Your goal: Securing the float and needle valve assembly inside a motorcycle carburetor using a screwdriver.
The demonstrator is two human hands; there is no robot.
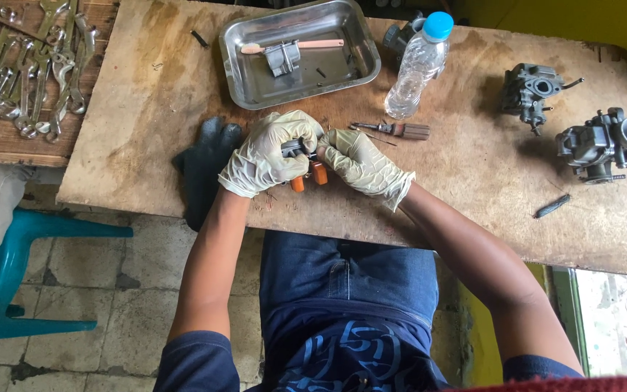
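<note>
Wooden bench (146, 109): clear blue-capped bottle (416, 69) beside steel tray (237, 72)

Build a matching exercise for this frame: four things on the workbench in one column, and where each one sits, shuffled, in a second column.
Things:
1. toothbrush
2. plastic bottle
3. black glove
4. screwdriver

Places:
A. flat on the board, just outside the left hand
B. lying in the metal tray
C. on the board, just beyond the right hand
D. to the right of the tray, with a blue cap

Pairs: 1-B, 2-D, 3-A, 4-C
</note>
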